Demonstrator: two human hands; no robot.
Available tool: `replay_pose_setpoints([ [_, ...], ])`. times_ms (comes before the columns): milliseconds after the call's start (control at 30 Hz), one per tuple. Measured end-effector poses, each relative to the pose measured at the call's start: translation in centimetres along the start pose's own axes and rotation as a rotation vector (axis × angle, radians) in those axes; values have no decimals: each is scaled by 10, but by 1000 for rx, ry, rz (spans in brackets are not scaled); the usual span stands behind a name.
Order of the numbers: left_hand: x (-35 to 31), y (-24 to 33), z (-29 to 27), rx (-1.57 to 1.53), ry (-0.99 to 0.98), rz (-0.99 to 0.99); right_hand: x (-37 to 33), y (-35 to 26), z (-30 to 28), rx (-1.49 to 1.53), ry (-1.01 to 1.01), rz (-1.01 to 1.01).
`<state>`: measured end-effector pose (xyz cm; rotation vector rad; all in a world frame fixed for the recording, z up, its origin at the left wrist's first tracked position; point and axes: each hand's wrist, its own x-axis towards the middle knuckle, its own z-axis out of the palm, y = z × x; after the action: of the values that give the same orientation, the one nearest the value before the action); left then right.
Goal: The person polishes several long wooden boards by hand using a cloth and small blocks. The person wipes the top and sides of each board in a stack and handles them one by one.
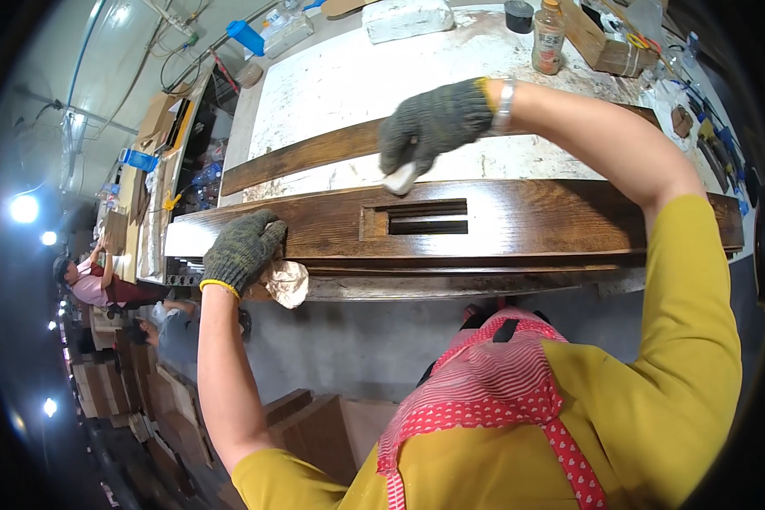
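A dark brown stained wooden plank (535,223) with a glossy face lies across the table in front of me. A rectangular slot (416,223) is cut near its middle. Over the plank's far edge, left of the slot, my right hand (433,123) pinches a small white pad (399,179); its cotton glove is dark grey-green. My left hand (245,248), gloved alike, rests with bent fingers at the plank's left end. A crumpled off-white rag (288,284) sticks out from beneath it, past the front edge. How the fingers grip the rag is partly hidden.
Behind lies a second stained strip (302,155) on the white, stained tabletop (323,89). Farther back stand a white wrapped block (408,19), a bottle (548,38), a dark cup (518,15) and a wooden box (608,47). Two people (102,280) are at the far left.
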<state>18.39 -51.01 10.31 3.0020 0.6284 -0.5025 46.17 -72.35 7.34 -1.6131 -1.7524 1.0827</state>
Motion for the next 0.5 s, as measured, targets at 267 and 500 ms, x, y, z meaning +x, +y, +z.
replay_pose_setpoints([
  [267, -4, 3, 0, -86, 45, -85, -105, 9, -22, -75, 13, 152],
  [500, -12, 34, -8, -43, 102, -245, -59, 21, -8, -247, 134, -276],
])
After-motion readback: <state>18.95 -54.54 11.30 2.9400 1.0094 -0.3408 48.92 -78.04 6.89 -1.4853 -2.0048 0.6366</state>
